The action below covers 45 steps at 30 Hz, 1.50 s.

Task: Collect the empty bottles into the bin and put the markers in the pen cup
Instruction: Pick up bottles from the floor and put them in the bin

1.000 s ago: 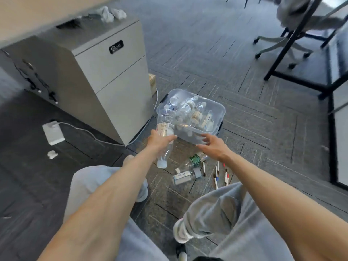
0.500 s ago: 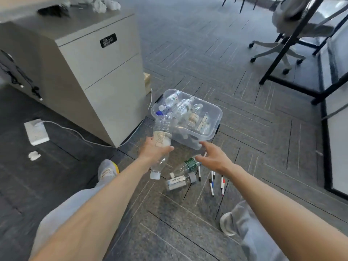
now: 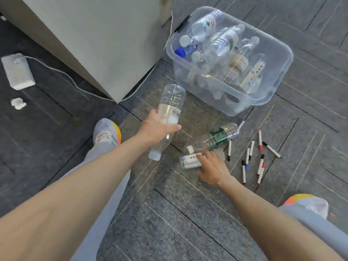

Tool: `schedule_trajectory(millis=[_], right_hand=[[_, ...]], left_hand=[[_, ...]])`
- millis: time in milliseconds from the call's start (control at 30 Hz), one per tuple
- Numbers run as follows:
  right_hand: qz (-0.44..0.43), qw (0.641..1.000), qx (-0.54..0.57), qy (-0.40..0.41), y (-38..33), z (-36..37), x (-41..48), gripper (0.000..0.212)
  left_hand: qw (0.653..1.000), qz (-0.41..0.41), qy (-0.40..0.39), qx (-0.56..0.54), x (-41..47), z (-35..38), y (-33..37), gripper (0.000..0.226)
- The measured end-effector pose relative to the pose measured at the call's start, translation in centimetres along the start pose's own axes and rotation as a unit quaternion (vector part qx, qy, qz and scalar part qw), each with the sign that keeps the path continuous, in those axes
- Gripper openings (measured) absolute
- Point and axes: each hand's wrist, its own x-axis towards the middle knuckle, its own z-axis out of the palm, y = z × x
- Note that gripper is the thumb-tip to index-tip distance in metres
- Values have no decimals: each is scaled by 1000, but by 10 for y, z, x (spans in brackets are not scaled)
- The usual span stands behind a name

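Observation:
My left hand (image 3: 157,129) grips a clear empty bottle (image 3: 170,107) around its middle, cap pointing down, held above the floor left of the clear plastic bin (image 3: 267,98). The bin holds several empty bottles. My right hand (image 3: 212,167) reaches down onto a small clear bottle with a white label (image 3: 190,160) lying on the carpet, fingers touching it. A green-labelled bottle (image 3: 219,137) lies just beyond it. Several markers (image 3: 260,165) with black, red and blue caps lie scattered on the floor to the right.
A grey cabinet (image 3: 105,44) stands at the upper left beside the bin. A white power adapter (image 3: 17,71) with its cable lies on the floor at the far left. My shoes (image 3: 106,134) are planted on the carpet on both sides.
My head has dipped closer to the floor. My right hand dropped from near the bin's front onto the small white-labelled bottle. The left hand kept holding its bottle and lowered slightly.

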Motion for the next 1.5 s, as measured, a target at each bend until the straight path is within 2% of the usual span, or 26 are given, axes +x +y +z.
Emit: schedule_trajectory(millis=[133,233,333,433,467,533,633,733,800,933,1000,1067,1167,1300,1367,1500], right_hand=[[-2,994,-89,59,11,33,27,57],[-36,988,-133,74,11,34,37,58],[-52,987,-128,79,11,20,31,51],[-53,993,-72,75,8,-15,12,66],[-40,995,-30,81,8,-32,4,69],[9,991,95,91,5,-75,-15,63],[107,937,287,168,6,-137,-47,51],[184,829,471,239,9,-189,-74,40],[215,769,550,243,11,-216,-86,42],[236,719,611,233,22,-242,-91,57],[255,703,622,231,29,-249,-86,68],[278,700,619,221,39,-260,-79,71],[309,686,618,230,67,-280,-55,86],[343,677,619,201,108,-281,-11,112],[348,665,628,207,122,-282,15,109],[359,681,604,205,120,-302,35,89]], left_hand=[[1000,-11,6,25,25,-2,-15,105],[999,-20,2,40,29,-4,-22,94],[999,-19,8,35,23,-11,-15,87],[999,-7,17,26,8,-17,4,80],[1000,0,19,20,0,-19,13,78],[1000,16,24,4,-19,-23,33,76],[999,32,20,-24,-49,-29,69,85],[998,55,8,-39,-72,-30,106,85],[996,75,0,-55,-81,-27,128,78],[991,102,-19,-80,-83,-18,168,79],[991,104,-17,-78,-77,-13,179,74],[992,105,-19,-72,-70,-13,190,69],[993,103,-15,-61,-52,-18,206,78],[994,99,13,-35,-24,-21,217,95],[995,97,12,-22,-16,-19,219,92],[996,86,-10,13,8,-13,223,89]])
